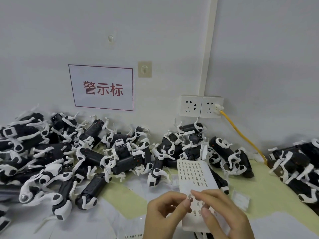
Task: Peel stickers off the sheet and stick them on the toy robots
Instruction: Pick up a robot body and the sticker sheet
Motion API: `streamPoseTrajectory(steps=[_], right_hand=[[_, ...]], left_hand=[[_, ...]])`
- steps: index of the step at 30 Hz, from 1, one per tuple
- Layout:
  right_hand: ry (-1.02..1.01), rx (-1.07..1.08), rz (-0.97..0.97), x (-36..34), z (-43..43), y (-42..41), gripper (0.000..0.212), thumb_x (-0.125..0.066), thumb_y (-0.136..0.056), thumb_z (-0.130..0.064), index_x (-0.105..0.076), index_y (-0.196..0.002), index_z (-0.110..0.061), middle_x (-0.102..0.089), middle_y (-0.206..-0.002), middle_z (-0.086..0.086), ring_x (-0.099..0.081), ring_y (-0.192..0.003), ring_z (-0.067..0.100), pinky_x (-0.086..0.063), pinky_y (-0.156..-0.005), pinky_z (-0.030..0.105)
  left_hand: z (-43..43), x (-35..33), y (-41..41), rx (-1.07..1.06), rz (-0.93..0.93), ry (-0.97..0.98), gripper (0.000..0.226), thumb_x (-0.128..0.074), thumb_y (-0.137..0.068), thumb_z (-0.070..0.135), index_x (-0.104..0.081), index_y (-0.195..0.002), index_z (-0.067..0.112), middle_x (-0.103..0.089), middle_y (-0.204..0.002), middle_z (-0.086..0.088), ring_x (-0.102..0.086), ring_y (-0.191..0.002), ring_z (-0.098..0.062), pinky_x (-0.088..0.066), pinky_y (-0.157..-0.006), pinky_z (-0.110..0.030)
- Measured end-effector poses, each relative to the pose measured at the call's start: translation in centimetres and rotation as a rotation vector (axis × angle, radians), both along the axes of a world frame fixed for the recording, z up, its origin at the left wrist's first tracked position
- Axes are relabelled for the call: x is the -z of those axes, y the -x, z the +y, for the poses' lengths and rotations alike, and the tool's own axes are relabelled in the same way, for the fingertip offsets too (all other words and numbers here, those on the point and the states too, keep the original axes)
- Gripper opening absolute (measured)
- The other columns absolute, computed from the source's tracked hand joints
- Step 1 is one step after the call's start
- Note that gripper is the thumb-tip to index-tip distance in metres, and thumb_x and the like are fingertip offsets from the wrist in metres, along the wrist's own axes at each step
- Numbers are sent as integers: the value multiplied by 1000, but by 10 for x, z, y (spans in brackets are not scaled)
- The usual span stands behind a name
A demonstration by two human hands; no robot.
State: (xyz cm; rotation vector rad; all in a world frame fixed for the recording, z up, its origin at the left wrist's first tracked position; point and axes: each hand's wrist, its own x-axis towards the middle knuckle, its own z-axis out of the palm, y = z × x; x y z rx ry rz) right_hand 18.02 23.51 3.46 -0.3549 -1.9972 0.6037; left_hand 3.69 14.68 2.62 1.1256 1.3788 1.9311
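A white sticker sheet (195, 176) with rows of small printed stickers lies tilted on the table, in front of me. My left hand (164, 214) and my right hand (222, 213) meet over its near end. Between their fingertips is one small sticker (189, 196), lifted off the sheet; my left thumb and forefinger pinch it, and my right fingertips touch its edge. Several black-and-white toy robots (124, 156) lie heaped along the wall behind the sheet, from the far left to the right edge.
The table (255, 190) has a pale green top with white paper sheets (96, 221) lying on it. Two wall sockets (201, 106) sit above the robots, with a yellow cable (241, 133) running down to the right. A small clear bag (240, 199) lies right of the sheet.
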Motion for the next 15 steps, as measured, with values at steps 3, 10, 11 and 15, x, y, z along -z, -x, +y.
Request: streamPoseTrajectory(steps=[3, 10, 11, 15], right_hand=[[50, 36, 59, -1, 1, -1, 50, -65, -81, -8, -69, -126, -28, -67, -102, -13, -63, -78, 6, -46, -80, 9], [9, 98, 135, 1, 0, -2, 20, -75, -82, -17, -77, -101, -25, -69, -89, -12, -65, -74, 9, -51, -73, 21], [16, 104, 135, 2, 0, -1, 20, -75, -80, -17, -78, -99, -25, -69, -89, -12, -65, -74, 10, -52, -72, 24], [-5, 119, 146, 3, 1, -3, 19, -79, -80, -24, -77, -99, -25, -68, -91, -11, -65, -72, 12, -52, -71, 24]], left_hand=[[0, 0, -2, -7, -15, -10, 28, -78, -64, 47, -85, -81, 26, -76, -74, -8, -69, -71, -12, -51, -67, -23], [0, 3, -6, 67, 6, -38, 30, -75, -72, 42, -85, -95, 26, -75, -78, -6, -69, -76, -13, -50, -72, -22], [0, 3, -7, 80, 27, -39, 29, -75, -74, 41, -85, -95, 25, -75, -79, -6, -69, -78, -14, -50, -73, -24], [1, 7, -9, 41, 180, -17, 23, -72, -78, 42, -85, -92, 29, -75, -82, -3, -68, -82, -21, -49, -74, -31]])
